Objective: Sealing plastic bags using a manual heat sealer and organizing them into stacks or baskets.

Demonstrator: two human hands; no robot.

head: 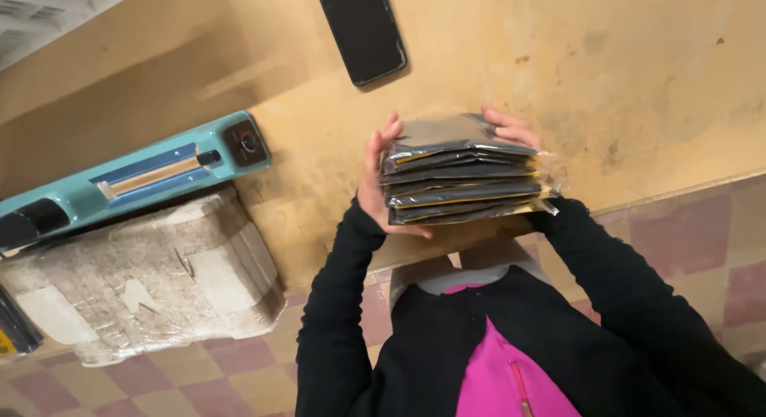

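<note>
Between both hands I hold a stack of several dark flat items in clear plastic bags (461, 171), lifted just above the near edge of a worn tan table (606, 74). My left hand (375, 181) presses the stack's left side, fingers curled under the bottom. My right hand (515, 130) grips the far right side, mostly hidden behind the stack, only its fingertips showing on top. Black sleeves cover both arms.
A black phone (363, 30) lies on the table at the far side. A teal bar-shaped heat-sealer (136, 181) sits at the left, beside a wrapped grey-white bundle (136, 277). Below is a pink and beige checkered floor (694, 241).
</note>
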